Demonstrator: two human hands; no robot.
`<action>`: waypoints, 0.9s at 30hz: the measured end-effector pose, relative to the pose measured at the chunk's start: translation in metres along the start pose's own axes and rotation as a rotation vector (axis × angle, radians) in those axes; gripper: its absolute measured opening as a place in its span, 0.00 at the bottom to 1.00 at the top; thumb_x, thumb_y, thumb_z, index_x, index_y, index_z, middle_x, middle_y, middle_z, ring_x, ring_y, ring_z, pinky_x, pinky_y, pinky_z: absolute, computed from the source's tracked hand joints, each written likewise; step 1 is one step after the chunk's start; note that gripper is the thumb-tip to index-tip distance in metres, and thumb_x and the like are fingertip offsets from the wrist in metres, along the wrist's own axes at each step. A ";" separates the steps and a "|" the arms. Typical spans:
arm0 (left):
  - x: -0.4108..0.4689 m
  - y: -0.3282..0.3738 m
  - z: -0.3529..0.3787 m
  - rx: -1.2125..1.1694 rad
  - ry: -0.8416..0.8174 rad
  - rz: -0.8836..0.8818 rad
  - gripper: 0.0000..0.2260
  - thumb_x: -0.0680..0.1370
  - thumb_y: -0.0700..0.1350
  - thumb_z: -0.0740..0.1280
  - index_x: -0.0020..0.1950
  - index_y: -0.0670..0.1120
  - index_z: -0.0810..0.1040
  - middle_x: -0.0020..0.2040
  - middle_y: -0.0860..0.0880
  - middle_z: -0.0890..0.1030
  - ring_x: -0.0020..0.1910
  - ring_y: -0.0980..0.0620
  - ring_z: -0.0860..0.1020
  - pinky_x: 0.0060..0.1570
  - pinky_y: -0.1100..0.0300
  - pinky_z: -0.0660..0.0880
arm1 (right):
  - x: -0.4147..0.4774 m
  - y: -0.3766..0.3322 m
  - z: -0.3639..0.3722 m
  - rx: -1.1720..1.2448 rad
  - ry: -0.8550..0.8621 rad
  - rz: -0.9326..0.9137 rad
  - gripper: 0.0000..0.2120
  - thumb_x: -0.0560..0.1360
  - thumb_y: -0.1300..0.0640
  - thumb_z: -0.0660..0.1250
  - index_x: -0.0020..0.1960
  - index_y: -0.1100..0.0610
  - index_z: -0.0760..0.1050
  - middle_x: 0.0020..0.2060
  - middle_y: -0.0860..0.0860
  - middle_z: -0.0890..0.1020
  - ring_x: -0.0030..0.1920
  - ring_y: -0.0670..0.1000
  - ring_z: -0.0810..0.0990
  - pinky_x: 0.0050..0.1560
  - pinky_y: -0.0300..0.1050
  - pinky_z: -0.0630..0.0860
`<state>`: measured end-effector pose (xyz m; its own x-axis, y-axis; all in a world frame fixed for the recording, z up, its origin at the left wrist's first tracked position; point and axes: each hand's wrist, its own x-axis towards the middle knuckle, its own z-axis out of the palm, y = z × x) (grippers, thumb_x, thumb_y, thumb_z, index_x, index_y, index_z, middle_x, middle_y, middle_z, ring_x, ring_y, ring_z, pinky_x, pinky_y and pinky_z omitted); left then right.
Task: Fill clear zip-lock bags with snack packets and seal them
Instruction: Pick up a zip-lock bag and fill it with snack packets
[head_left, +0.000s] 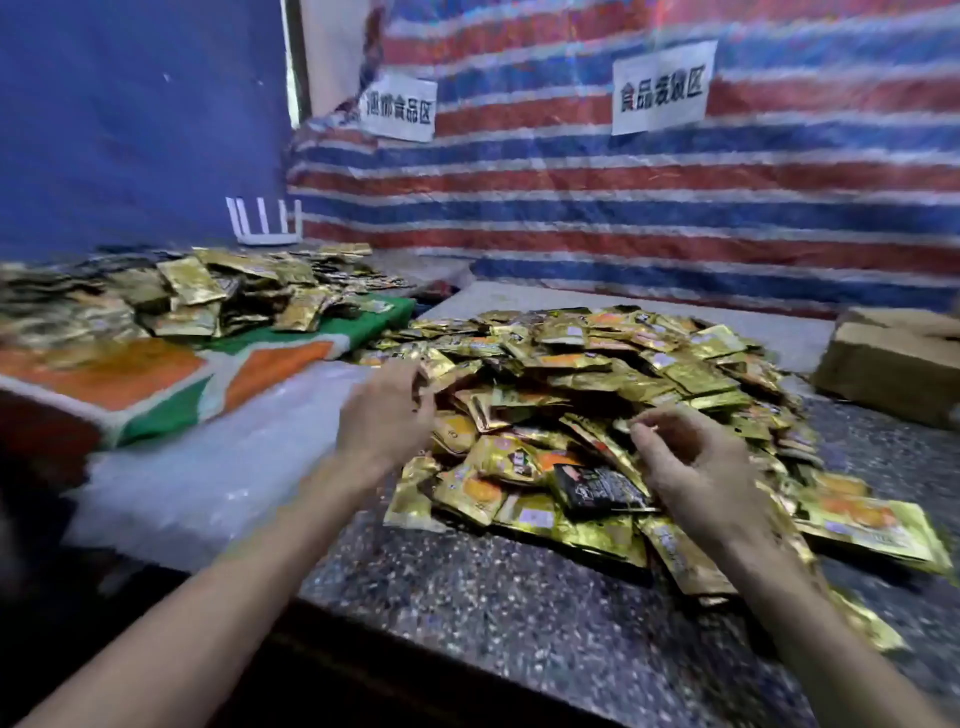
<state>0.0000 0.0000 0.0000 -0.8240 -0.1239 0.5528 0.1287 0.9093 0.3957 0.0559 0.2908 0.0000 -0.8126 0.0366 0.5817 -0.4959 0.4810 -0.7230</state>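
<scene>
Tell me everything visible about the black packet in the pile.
The black packet is a small, flat, glossy sachet with blurred pale print. It lies tilted atop the near side of the gold packet pile, with gold sachets under and around it. The right hand covers its right edge; whether they touch cannot be told.

Bare tabletop (467, 597) is lying open along the near edge. The heap of snack packets (597, 374) is filling the middle; a cardboard box (893, 364) is blocking the far right, and a stack of clear plastic (208, 467) is crowding the left.
</scene>
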 end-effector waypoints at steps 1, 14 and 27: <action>0.007 -0.014 -0.004 0.174 -0.020 -0.068 0.14 0.79 0.50 0.64 0.62 0.47 0.75 0.62 0.44 0.77 0.60 0.42 0.75 0.58 0.48 0.73 | 0.000 0.001 0.001 0.038 0.009 0.001 0.07 0.78 0.61 0.69 0.42 0.52 0.79 0.31 0.46 0.81 0.28 0.42 0.76 0.28 0.33 0.70; 0.034 -0.084 -0.026 0.260 -0.179 -0.475 0.20 0.74 0.59 0.73 0.56 0.45 0.78 0.51 0.44 0.83 0.52 0.43 0.81 0.46 0.54 0.74 | -0.015 0.015 -0.013 0.251 0.051 -0.039 0.11 0.76 0.65 0.70 0.43 0.49 0.82 0.30 0.52 0.81 0.26 0.45 0.75 0.25 0.36 0.71; -0.028 0.073 -0.064 -0.369 0.251 0.348 0.11 0.83 0.46 0.62 0.48 0.42 0.80 0.35 0.47 0.81 0.28 0.54 0.76 0.28 0.51 0.75 | -0.007 -0.017 -0.023 0.643 -0.109 0.343 0.16 0.73 0.45 0.70 0.47 0.59 0.82 0.34 0.56 0.78 0.31 0.51 0.75 0.27 0.40 0.71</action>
<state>0.0675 0.0444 0.0607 -0.5477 0.0268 0.8362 0.5909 0.7200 0.3640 0.0771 0.3025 0.0169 -0.9636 -0.0109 0.2672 -0.2625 -0.1515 -0.9530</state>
